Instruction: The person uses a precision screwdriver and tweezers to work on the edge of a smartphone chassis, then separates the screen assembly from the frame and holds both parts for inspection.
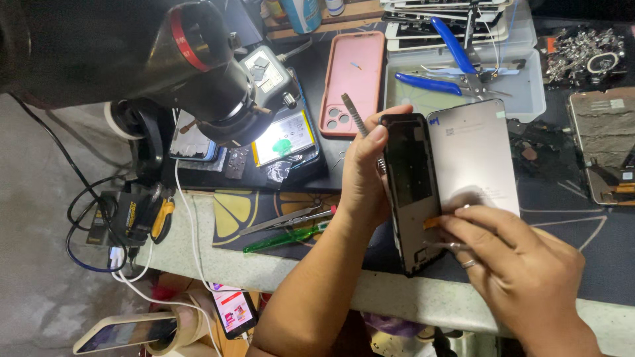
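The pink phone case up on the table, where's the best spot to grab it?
Probably pinch the pink phone case by its long left rim, reaching from the left. It lies flat, hollow side up, so the raised rim gives fingers an edge. A clear tray crowds its right side.

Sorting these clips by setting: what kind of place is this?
Probably a phone repair bench: the left hand holds an opened phone frame, a microscope hangs over a dismantled phone, and blue-handled pliers lie in a tray.
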